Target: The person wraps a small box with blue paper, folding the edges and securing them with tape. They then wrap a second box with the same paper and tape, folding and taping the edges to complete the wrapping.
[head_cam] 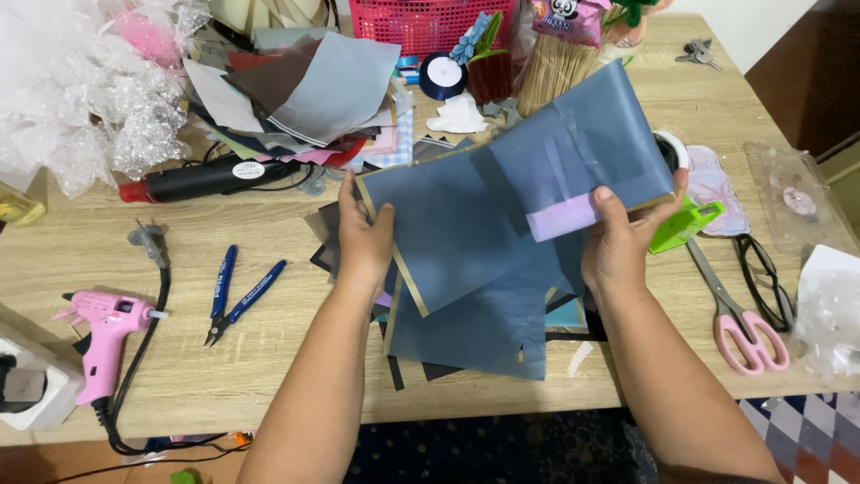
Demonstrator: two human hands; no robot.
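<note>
Both hands gripping 1 stack of translucent blue-grey paper sheets with thin gold edges (466,224), lifted just above the wooden tabletop (269,358). Left hand (365,237) closed on the stack's left edge, thumb on top, fingers hidden beneath. Right hand (620,242) closed on the right edge, thumb pressed beside a pale lilac strip (563,218) showing through the top sheet. Stack tilted, its right end raised toward the far side. More dark and blue sheets (475,336) lying flat on the tabletop directly under the held stack. Pink-handled scissors (739,314) to the right of the right hand, near black-framed glasses (766,278) and a green plastic tape dispenser (685,224) just beside the right fingers. Blue-handled pliers (237,291) to the left of the left forearm, well apart from a pink glue gun (103,332) with a black cord near the left edge. Black cylindrical tool with a red tip (210,177) further back, beside a loose heap of grey, brown and white paper sheets (305,90). Crumpled clear bubble wrap (81,81) in the far left corner, red plastic basket (430,22) at the far edge.
</note>
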